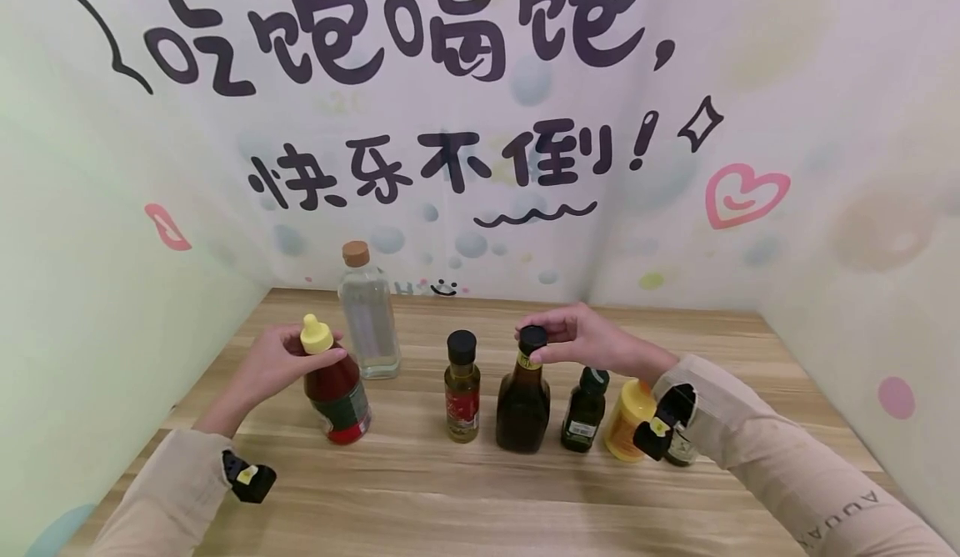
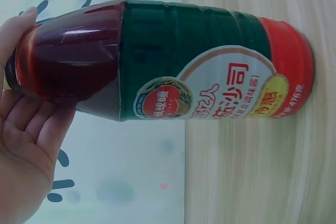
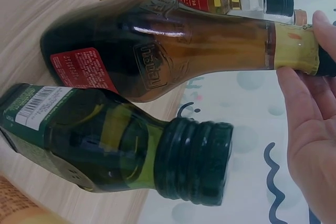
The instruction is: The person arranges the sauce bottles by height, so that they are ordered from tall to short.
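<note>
My left hand (image 1: 262, 367) grips a ketchup bottle (image 1: 332, 388) around its neck, just below the yellow nozzle cap. In the left wrist view the thumb and fingers lie on opposite sides of the neck, and the green and red label (image 2: 210, 66) faces the camera. Whether its base touches the table I cannot tell. At the middle of the row, my right hand (image 1: 588, 340) pinches the neck of a dark brown sauce bottle (image 1: 522, 413) with a black cap. This bottle stands upright; the right wrist view shows fingertips at its yellow neck band (image 3: 294, 45).
Left of the brown bottle stands a slim red-labelled bottle (image 1: 462, 403). To its right are a dark green bottle (image 1: 583, 413), a yellow container (image 1: 628, 428) and a small bottle (image 1: 681, 450) partly behind my right wrist. A tall clear bottle (image 1: 370, 323) stands behind the ketchup.
</note>
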The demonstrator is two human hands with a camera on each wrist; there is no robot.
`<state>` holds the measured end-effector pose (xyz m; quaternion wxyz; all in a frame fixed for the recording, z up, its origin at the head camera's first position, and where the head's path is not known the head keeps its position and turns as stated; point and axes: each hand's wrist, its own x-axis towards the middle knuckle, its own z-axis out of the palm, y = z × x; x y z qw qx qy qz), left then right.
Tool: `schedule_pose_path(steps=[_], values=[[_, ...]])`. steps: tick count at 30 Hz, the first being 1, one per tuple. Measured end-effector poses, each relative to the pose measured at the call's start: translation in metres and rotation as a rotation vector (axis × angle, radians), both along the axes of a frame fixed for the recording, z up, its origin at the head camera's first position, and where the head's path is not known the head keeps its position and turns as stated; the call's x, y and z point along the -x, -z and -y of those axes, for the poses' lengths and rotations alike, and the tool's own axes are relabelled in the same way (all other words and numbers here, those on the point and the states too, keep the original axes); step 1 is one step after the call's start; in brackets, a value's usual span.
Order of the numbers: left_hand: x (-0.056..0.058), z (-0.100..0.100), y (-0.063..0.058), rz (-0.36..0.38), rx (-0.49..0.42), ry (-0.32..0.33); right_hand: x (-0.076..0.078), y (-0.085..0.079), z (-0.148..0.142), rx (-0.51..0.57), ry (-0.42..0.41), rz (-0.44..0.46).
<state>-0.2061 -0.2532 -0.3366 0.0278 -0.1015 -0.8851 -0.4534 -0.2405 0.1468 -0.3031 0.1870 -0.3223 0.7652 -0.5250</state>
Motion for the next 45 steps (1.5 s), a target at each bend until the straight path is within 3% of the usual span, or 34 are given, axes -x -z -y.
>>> schedule_pose_path(steps=[15,20,32,40,45], values=[[-0.001,0.000,0.005,-0.061,0.001,-0.095,0.001,0.001,-0.001,0.003,-0.004,0.005],[-0.002,-0.003,0.002,-0.072,0.017,-0.130,0.001,0.001,-0.001,0.002,-0.003,0.006],[-0.004,-0.024,-0.023,-0.040,-0.017,-0.080,0.000,0.001,-0.001,-0.013,-0.010,-0.005],[0.001,-0.043,-0.027,-0.070,-0.024,-0.043,0.001,0.002,-0.002,0.013,-0.018,0.003],[0.006,-0.054,-0.029,-0.108,0.001,-0.054,0.002,0.002,-0.002,0.016,-0.025,-0.002]])
